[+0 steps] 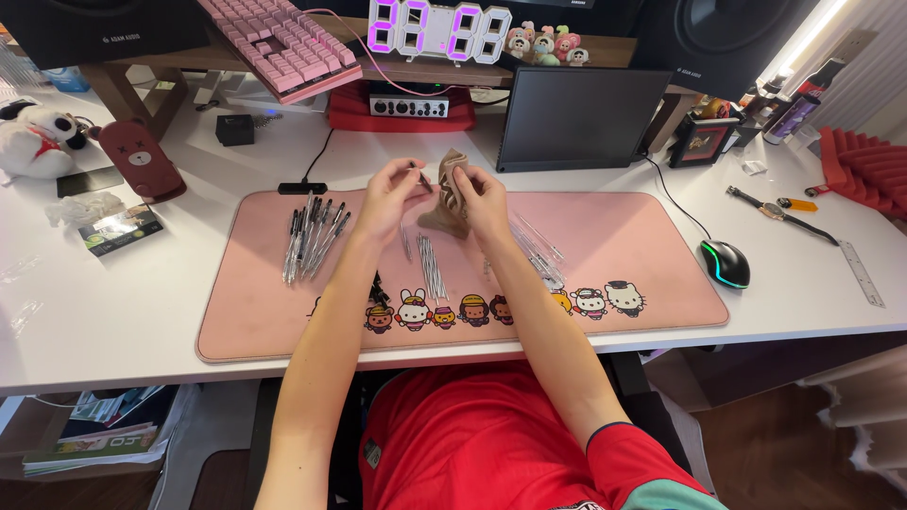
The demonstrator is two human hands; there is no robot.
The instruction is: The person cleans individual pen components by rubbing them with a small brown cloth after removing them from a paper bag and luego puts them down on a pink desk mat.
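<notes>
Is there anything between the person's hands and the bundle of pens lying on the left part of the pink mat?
Nothing visible stands between. The left hand holds a thin dark pen part and the right hand holds a beige pouch, both raised above the pink mat. The pens lie left of the left hand, with only bare mat between.

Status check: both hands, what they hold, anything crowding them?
Left hand pinching a thin dark pen part. Right hand gripping tan pen holder. Pens and refills lie on pink mat, apart from both hands.

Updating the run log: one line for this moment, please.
left hand: pinches thin dark pen part | right hand: holds tan fabric pouch | pink desk mat: black pens, clear refills
</notes>
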